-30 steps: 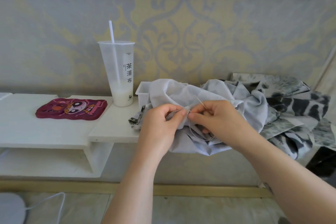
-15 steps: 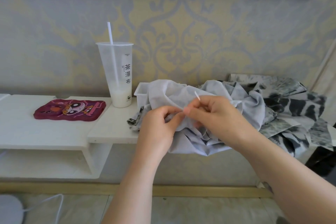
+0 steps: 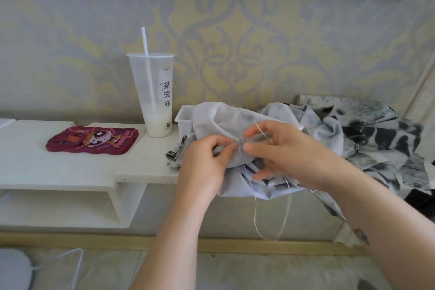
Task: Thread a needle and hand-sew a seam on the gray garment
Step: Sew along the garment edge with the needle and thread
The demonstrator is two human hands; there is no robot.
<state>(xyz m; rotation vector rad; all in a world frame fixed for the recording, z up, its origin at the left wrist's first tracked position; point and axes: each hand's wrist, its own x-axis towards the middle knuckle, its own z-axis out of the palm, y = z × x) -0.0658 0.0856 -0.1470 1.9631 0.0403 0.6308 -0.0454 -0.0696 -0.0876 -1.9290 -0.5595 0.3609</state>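
Thread (image 3: 255, 207) hangs looped below hands | left hand (image 3: 207, 162) pinches gray garment (image 3: 211, 117) fold; right hand (image 3: 289, 155) pinches needle (image 3: 256, 125) beside it | garment crumpled, pale, heaped beneath and beyond hands on surface (image 3: 141, 172)

Home rm (damask wallpaper (image 3: 235, 42), tea cup (image 3: 150, 92) w/ straw (image 3: 145, 41) on shelf (image 3: 70, 167)).
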